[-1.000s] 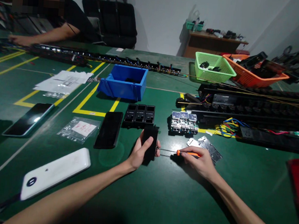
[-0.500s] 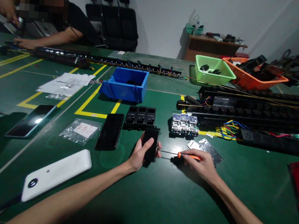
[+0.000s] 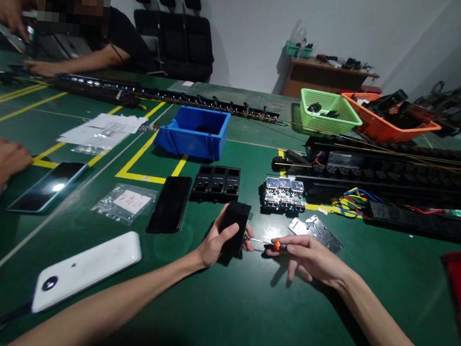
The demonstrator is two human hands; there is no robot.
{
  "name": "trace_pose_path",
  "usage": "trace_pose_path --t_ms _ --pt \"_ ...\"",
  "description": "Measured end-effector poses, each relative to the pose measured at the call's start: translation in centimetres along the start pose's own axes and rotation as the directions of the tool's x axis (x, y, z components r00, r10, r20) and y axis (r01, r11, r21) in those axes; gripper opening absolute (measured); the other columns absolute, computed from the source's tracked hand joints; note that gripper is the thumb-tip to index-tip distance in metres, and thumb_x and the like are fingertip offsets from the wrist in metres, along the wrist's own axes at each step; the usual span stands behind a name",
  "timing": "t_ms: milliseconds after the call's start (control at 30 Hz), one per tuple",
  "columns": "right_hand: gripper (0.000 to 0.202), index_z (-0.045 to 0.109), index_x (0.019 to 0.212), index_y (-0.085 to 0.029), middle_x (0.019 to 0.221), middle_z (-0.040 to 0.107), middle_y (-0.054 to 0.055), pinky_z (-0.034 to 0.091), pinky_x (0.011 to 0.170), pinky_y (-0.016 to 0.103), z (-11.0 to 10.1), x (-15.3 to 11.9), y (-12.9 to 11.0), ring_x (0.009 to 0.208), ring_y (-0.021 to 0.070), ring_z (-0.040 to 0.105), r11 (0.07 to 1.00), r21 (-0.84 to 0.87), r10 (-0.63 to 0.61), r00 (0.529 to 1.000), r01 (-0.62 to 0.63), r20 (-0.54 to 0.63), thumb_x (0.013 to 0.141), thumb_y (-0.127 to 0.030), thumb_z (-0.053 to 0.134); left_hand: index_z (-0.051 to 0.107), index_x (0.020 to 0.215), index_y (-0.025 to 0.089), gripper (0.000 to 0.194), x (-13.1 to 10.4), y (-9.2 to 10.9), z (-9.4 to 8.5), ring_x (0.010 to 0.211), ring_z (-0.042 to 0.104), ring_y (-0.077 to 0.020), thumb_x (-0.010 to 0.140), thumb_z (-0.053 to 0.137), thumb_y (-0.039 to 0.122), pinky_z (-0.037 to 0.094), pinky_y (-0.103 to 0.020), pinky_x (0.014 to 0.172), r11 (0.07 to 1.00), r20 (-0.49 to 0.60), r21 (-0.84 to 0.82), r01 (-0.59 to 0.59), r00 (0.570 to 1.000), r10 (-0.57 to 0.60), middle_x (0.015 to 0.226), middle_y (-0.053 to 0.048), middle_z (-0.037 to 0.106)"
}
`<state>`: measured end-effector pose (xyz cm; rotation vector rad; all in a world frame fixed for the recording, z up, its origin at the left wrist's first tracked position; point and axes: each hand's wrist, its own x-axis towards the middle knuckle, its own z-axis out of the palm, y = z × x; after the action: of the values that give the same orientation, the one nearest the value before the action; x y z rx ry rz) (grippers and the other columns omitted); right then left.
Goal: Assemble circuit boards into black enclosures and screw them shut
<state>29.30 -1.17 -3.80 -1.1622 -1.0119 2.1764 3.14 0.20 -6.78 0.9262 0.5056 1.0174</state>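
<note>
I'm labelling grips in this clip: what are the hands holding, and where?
The left hand holds a black casing by its sides, thumb on the broad face. The right hand holds a screwdriver by its handle.

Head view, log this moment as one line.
left hand: holds black casing | right hand: holds screwdriver, shaft toward casing | blue bin: beyond
</note>
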Motion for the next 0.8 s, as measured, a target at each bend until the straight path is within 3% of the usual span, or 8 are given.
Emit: trace_pose_path --t_ms 100,233,400,567,667,800 --pt "0.038 0.064 0.117 -0.014 0.105 0.074 0.02 0.031 0.031 0.013 0.2 -0.2 -0.2 0.048 0.0112 0.068 0.999 -0.041 0.02 1.0 -0.019 0.021 0.086 -0.035 0.066 0.039 0.113 0.02 0.035 -0.2 -0.1 -0.1 0.074 0.072 -0.0225 0.09 0.056 0.041 0.056 -0.035 0.066 0.999 0.042 0.038 0.003 0.999 -0.005 0.09 -0.006 0.065" --pt "0.039 0.067 0.114 -0.011 0.088 0.077 0.016 0.023 0.029 0.013 0.4 -0.1 0.0 0.032 0.0031 0.051 0.984 -0.171 -0.059 0.997 0.051 -0.044 0.086 -0.039 0.064 0.036 0.116 0.023 0.037 -0.2 -0.1 0.0 0.083 0.073 -0.026 0.091 0.056 0.041 0.058 -0.04 0.073 0.999 0.07 0.029 0.016 0.997 -0.018 0.094 -0.006 0.066" --pt "0.045 0.065 0.121 -0.012 0.081 0.076 0.01 0.031 0.032 0.014 0.4 0.1 0.6 0.034 0.0029 0.049 0.929 -0.35 -0.169 0.98 0.122 -0.104 0.085 -0.039 0.066 0.035 0.117 0.022 0.038 0.0 0.1 0.1 0.086 0.074 -0.0296 0.092 0.054 0.042 0.058 -0.048 0.077 0.999 0.023 -0.014 0.045 0.999 -0.044 0.1 -0.011 0.069" --pt "0.046 0.065 0.124 -0.015 0.08 0.074 0.007 0.037 0.035 0.017 0.2 0.0 1.0 0.037 0.0042 0.05 0.857 -0.484 -0.244 0.967 0.177 -0.079 0.087 -0.042 0.063 0.035 0.117 0.021 0.04 0.2 0.2 0.0 0.083 0.074 -0.0295 0.091 0.055 0.044 0.058 -0.045 0.073 0.996 -0.01 -0.042 0.073 0.997 -0.073 0.101 -0.015 0.07" --pt "0.039 0.067 0.122 -0.017 0.085 0.075 0.008 0.045 0.042 0.02 0.1 -0.1 0.9 0.044 0.0075 0.055 0.703 -0.655 -0.384 0.923 0.277 -0.022 0.089 -0.038 0.061 0.035 0.115 0.02 0.038 0.3 0.2 0.1 0.075 0.074 -0.0262 0.092 0.053 0.045 0.057 -0.037 0.065 0.997 -0.022 -0.035 0.069 0.997 -0.07 0.098 -0.014 0.071" --pt "0.032 0.067 0.123 -0.022 0.096 0.076 0.009 0.054 0.07 0.03 -0.1 -0.1 0.8 0.076 0.0175 0.069 0.364 -0.823 -0.587 0.793 0.437 0.162 0.092 -0.026 0.058 0.038 0.111 0.019 0.035 0.4 0.2 0.1 0.064 0.071 -0.0209 0.092 0.051 0.046 0.051 -0.029 0.057 0.998 -0.045 0.006 0.055 0.997 -0.055 0.091 -0.011 0.07"
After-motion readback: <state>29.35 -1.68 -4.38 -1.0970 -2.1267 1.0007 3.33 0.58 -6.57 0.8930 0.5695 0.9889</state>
